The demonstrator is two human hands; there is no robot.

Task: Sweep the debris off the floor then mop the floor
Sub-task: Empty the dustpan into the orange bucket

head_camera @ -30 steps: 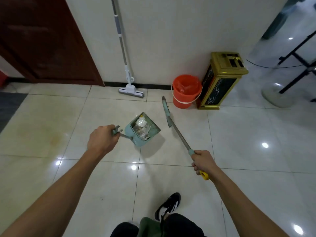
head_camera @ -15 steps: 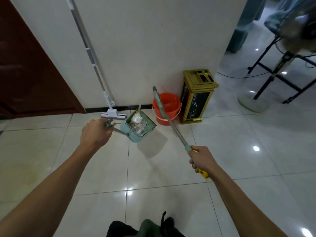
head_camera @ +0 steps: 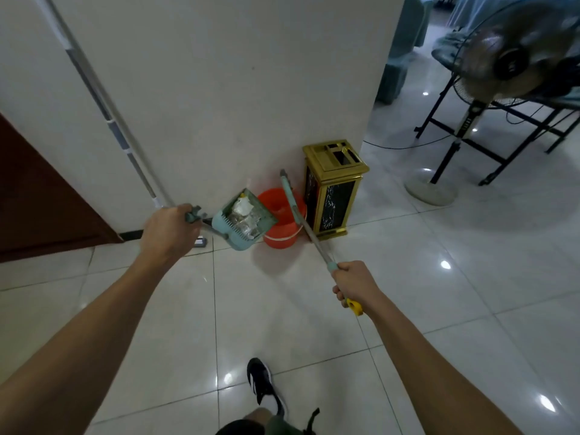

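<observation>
My left hand grips the handle of a teal dustpan, held up off the floor and filled with crumpled white and clear debris. In my right hand is the broom, gripped near its yellow-tipped end, with the shaft pointing up and away across the front of the orange bucket. The dustpan hangs just left of the bucket's rim. A white mop leans against the wall behind my left hand; its head is mostly hidden.
A gold and black waste bin stands at the wall corner right of the bucket. A pedestal fan with its round base and a black folding frame stand to the right. A brown door is at left. My shoe is on the tiles below.
I have walked closer to the wall. The dustpan has moved right, from beside the mop head to the bucket's left rim, and the broom now crosses in front of the bucket.
</observation>
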